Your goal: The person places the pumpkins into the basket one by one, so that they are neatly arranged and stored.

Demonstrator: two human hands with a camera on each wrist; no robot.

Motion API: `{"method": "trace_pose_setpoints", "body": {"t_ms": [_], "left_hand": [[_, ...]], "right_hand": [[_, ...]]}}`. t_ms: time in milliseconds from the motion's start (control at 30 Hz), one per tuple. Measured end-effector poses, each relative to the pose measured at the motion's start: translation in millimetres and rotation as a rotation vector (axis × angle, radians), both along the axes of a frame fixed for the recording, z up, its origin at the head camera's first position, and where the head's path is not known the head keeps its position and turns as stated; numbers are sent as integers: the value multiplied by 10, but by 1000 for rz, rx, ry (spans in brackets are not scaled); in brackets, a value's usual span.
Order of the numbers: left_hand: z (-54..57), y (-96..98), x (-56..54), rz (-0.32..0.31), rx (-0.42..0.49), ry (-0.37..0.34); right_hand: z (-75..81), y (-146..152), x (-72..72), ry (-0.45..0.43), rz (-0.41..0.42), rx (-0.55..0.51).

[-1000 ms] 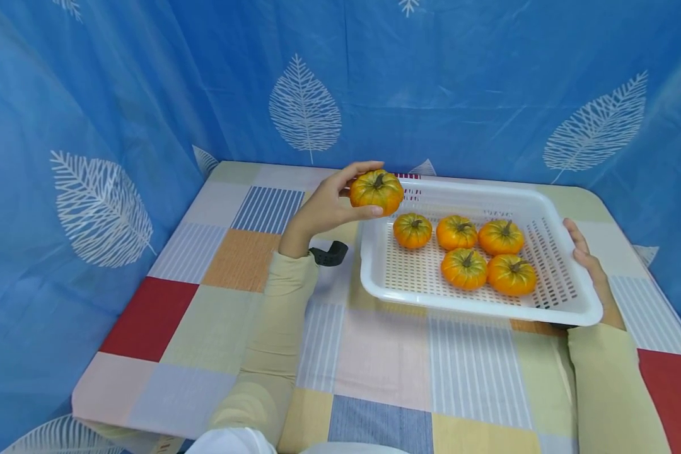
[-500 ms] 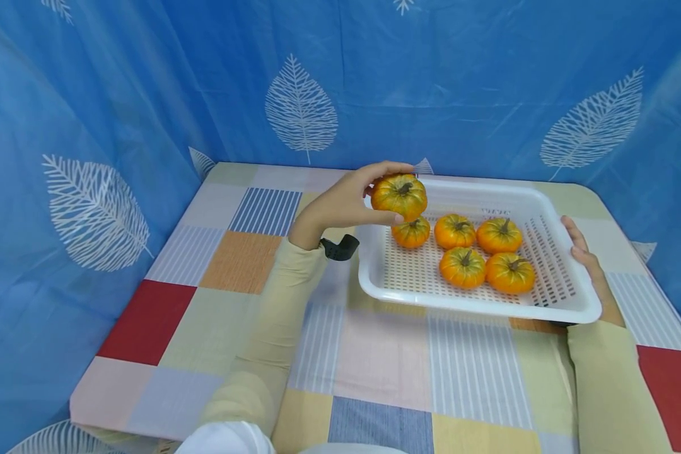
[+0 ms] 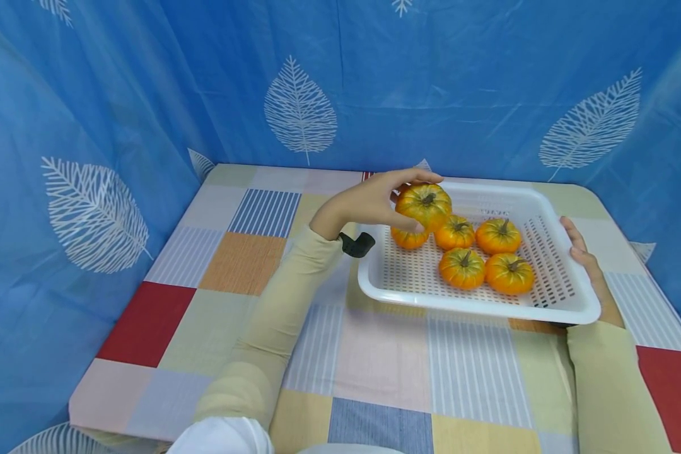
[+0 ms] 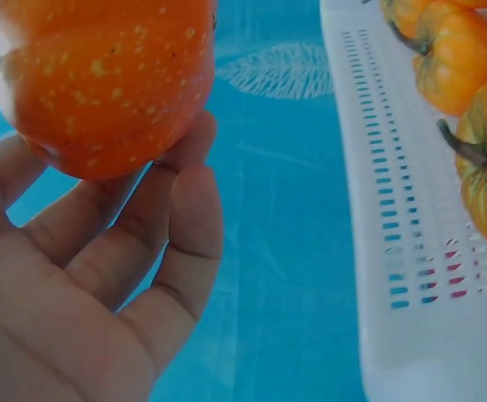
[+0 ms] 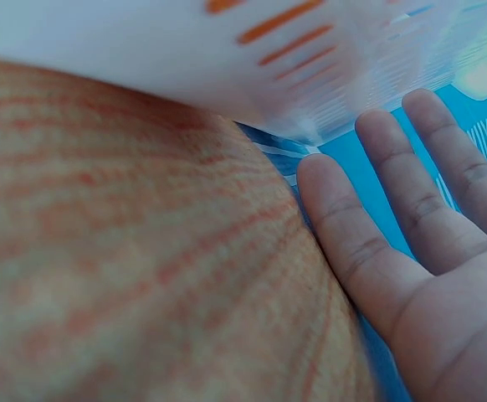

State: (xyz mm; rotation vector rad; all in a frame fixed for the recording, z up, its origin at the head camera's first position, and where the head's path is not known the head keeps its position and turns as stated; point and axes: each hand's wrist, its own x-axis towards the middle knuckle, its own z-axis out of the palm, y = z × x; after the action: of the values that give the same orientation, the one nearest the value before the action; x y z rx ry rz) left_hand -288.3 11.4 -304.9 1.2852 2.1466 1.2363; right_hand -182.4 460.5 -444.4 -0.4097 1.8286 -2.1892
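Observation:
My left hand (image 3: 369, 202) holds a small orange pumpkin (image 3: 424, 203) between thumb and fingers, above the back left part of a white plastic basket (image 3: 465, 308). In the left wrist view the pumpkin's speckled orange side (image 4: 101, 92) faces the camera, with fingers bent beneath it. Several more pumpkins (image 3: 509, 275) lie in the basket; the held one partly hides the leftmost (image 3: 410, 239). At the basket's right end my right hand (image 3: 593, 271) rests against the outer wall. Its fingers look nearly straight in the right wrist view, beside the perforated wall (image 5: 369, 75).
A patchwork cloth (image 3: 380, 359) covers the table, its left edge beside a blue curtain (image 3: 204, 75) with white leaf prints. The curtain also stands behind the table. A blurred, reddish-streaked surface (image 5: 126, 243) fills the right wrist view's lower left; I cannot tell what it is.
My left hand has carried its pumpkin rightward from the basket's left edge to over the back left pumpkins, and slightly lower. The right hand and basket look unmoved.

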Motion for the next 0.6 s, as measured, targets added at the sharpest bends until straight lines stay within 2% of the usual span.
{"method": "trace_pose_setpoints", "body": {"t_ms": [100, 367, 600], "left_hand": [[-25, 53, -30, -24, -5, -26], [-42, 209, -110, -79, -57, -55], [-74, 326, -210, -151, -90, -114]], "right_hand": [[-10, 2, -6, 13, -6, 17], [-63, -68, -7, 102, -45, -49], [-65, -77, -2, 102, -53, -62]]}}
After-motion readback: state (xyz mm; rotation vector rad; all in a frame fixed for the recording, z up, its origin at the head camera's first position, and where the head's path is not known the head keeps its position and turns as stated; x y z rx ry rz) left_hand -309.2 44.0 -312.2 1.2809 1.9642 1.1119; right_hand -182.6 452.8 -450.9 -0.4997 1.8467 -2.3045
